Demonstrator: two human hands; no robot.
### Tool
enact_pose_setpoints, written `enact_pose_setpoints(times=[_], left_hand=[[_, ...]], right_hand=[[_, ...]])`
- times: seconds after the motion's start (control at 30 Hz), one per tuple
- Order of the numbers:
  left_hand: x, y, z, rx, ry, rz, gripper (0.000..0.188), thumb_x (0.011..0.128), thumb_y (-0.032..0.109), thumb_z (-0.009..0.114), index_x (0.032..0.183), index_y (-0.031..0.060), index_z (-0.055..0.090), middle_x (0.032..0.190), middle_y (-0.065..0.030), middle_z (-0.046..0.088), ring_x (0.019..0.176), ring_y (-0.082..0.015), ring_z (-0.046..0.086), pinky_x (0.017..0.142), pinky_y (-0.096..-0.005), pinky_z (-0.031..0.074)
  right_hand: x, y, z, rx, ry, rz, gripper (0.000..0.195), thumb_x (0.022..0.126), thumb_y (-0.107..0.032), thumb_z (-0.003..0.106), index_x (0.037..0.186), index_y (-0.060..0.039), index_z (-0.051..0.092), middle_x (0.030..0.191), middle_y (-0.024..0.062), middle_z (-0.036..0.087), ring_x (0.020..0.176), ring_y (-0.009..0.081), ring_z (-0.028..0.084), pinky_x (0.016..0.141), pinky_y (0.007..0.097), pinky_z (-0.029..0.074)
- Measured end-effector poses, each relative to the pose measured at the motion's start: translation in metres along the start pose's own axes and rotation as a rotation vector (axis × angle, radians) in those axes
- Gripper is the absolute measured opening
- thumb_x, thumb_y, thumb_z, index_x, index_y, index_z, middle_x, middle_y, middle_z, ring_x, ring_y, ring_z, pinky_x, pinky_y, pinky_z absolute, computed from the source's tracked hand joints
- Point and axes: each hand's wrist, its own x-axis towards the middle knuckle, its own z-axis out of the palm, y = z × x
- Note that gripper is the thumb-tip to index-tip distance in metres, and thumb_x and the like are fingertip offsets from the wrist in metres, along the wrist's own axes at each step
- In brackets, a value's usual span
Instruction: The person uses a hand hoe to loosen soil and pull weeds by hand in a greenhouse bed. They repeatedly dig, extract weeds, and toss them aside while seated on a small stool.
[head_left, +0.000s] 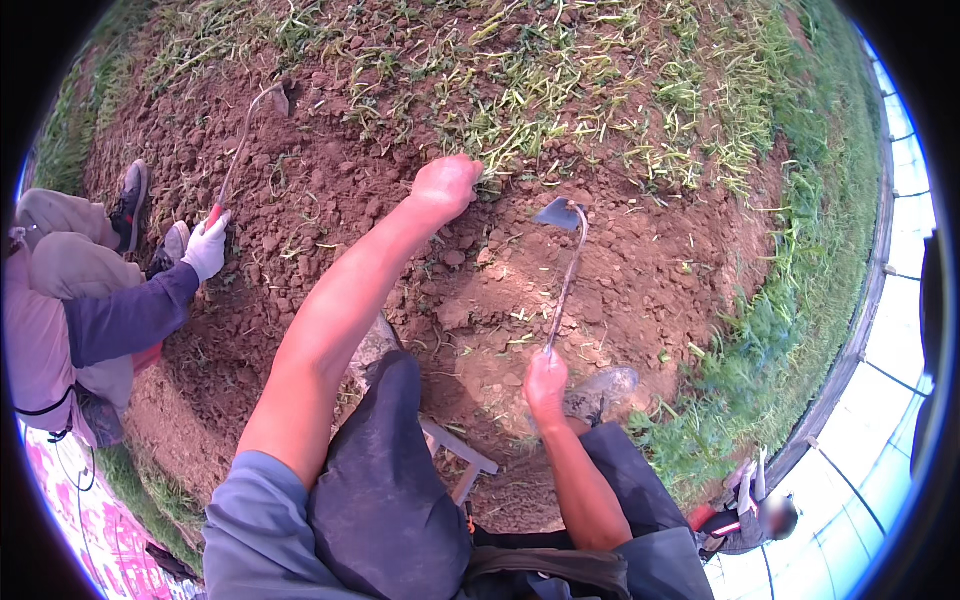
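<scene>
My left hand (448, 185) is closed at the edge of the cut greenery, its fingers on pale green plant stems (496, 161); the fingertips are partly hidden. In my right hand (546, 379) is the lower end of a short hand hoe (568, 289) with a thin curved shaft. Its flat metal blade (558, 214) rests on or just above the loose reddish soil (637, 262), to the right of my left hand. Between the hoe and my left hand the soil is broken into clods.
A co-worker's gloved hand (206, 251) at left holds another hand hoe (238, 150). Tall green plants (757, 390) border the right side, beside plastic sheeting (892, 322). A low stool frame (461, 454) shows under me. Another person (742, 514) is at lower right.
</scene>
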Motion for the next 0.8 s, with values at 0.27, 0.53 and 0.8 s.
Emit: enact_pose_setpoints(times=[0.27, 0.53, 0.8], left_hand=[[-0.038, 0.001, 0.015, -0.135, 0.027, 0.279, 0.014, 0.088, 0.013, 0.067, 0.088, 0.0019, 0.059, 0.084, -0.018, 0.064, 0.084, -0.0427, 0.065, 0.074, -0.0503, 0.054], [-0.079, -0.019, -0.017, -0.944, -0.038, -0.557, 0.028, 0.088, 0.025, 0.084, 0.095, 0.0021, 0.07, 0.082, -0.001, 0.068, 0.072, -0.0108, 0.061, 0.069, -0.0309, 0.051], [-0.011, -0.039, -0.022, -0.262, 0.178, -0.186, 0.039, 0.086, 0.017, 0.082, 0.122, 0.0089, 0.07, 0.093, -0.0084, 0.069, 0.085, -0.0253, 0.068, 0.081, -0.0392, 0.055]], right_hand=[[-0.001, 0.007, 0.002, -0.045, 0.013, -0.034, 0.026, 0.095, -0.021, 0.05, 0.083, 0.0008, 0.056, 0.066, 0.0169, 0.054, 0.063, 0.0264, 0.055, 0.065, 0.0451, 0.046], [-0.002, 0.005, 0.001, -0.028, 0.017, -0.037, 0.027, 0.095, -0.022, 0.05, 0.084, 0.0013, 0.058, 0.067, 0.0177, 0.054, 0.064, 0.0272, 0.055, 0.067, 0.0458, 0.047], [-0.004, -0.012, 0.007, -0.047, 0.01, -0.055, 0.025, 0.094, -0.02, 0.051, 0.081, 0.0004, 0.056, 0.065, 0.0125, 0.051, 0.062, 0.0215, 0.052, 0.064, 0.043, 0.046]])
